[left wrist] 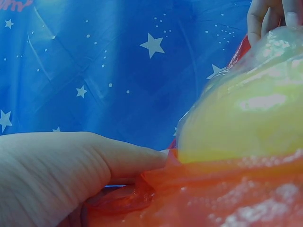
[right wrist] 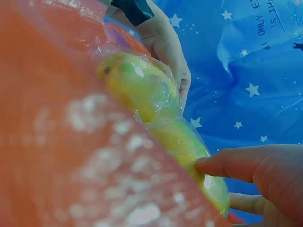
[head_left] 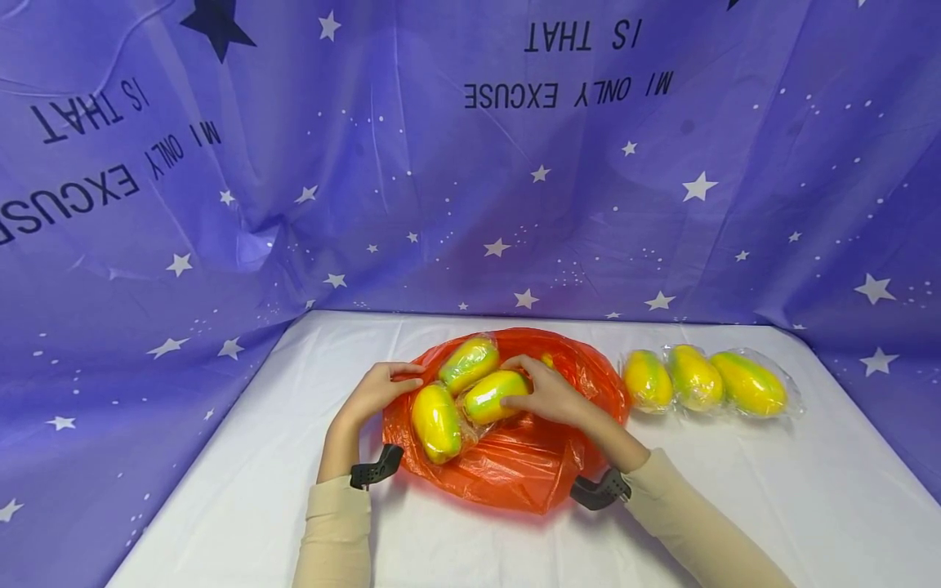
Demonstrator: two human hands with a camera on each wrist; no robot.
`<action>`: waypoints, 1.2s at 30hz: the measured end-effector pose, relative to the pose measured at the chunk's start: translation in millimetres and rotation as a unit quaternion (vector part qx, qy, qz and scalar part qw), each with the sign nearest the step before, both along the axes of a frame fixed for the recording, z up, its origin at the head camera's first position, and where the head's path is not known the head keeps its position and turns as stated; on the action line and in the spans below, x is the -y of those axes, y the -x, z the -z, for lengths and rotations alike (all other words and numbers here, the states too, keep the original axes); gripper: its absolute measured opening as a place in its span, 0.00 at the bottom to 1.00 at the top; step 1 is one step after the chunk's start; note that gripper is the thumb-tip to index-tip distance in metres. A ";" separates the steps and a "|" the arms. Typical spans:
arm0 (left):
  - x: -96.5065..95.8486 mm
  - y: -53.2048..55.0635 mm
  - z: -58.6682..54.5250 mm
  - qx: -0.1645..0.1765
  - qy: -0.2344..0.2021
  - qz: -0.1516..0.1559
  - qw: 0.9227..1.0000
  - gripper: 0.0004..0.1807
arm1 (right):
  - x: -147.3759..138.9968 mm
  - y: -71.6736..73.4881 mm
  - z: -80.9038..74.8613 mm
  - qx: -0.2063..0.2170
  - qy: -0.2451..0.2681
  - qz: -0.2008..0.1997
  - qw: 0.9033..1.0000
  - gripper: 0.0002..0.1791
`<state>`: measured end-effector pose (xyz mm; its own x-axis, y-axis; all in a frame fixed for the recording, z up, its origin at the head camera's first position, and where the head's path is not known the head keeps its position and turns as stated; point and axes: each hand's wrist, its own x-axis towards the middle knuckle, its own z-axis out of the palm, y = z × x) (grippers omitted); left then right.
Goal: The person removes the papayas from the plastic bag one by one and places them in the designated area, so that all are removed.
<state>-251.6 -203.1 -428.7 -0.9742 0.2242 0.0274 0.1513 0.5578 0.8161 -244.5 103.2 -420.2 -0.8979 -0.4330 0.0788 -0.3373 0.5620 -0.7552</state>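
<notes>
A red plastic bag (head_left: 515,469) lies spread on the table, with three yellow-green mangoes in clear wrap on it. One mango (head_left: 437,423) is at the front left, another (head_left: 470,363) behind it. My right hand (head_left: 551,396) grips the third mango (head_left: 488,398), thumb on its near side. At the bag's left edge, my left hand (head_left: 378,392) pinches the red film between thumb and fingers, as the left wrist view shows beside a wrapped mango (left wrist: 246,118). A small yellow patch (head_left: 547,359) shows behind the right hand; its kind is unclear.
Three more wrapped mangoes (head_left: 691,377) lie in a row on the white table (head_left: 735,490), right of the bag. A purple curtain (head_left: 456,204) with stars and lettering hangs behind and beside the table. Each wrist bears a black mount (head_left: 599,490).
</notes>
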 end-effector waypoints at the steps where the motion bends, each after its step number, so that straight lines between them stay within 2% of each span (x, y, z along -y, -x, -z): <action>1: 0.0 -0.1 0.0 0.000 0.000 0.000 1.000 0.17 | -0.1 -0.2 0.3 0.003 0.003 0.000 1.000 0.30; 6: -0.2 -0.9 -0.5 0.001 -0.001 -0.001 1.000 0.17 | -1.6 -0.6 3.0 0.006 0.009 0.002 1.000 0.30; 13: -0.4 -0.7 -0.5 -0.001 0.001 -0.001 1.000 0.17 | -3.0 -0.4 5.4 -0.002 0.011 -0.031 0.999 0.31; 26: -0.6 -0.3 -0.3 -0.001 0.000 -0.002 1.000 0.17 | -3.0 -2.9 5.4 0.013 0.019 0.004 1.000 0.28; 36: 0.0 -0.2 -0.2 -0.003 0.005 -0.002 1.000 0.17 | -7.2 -8.6 -0.7 -0.012 0.030 -0.011 0.999 0.28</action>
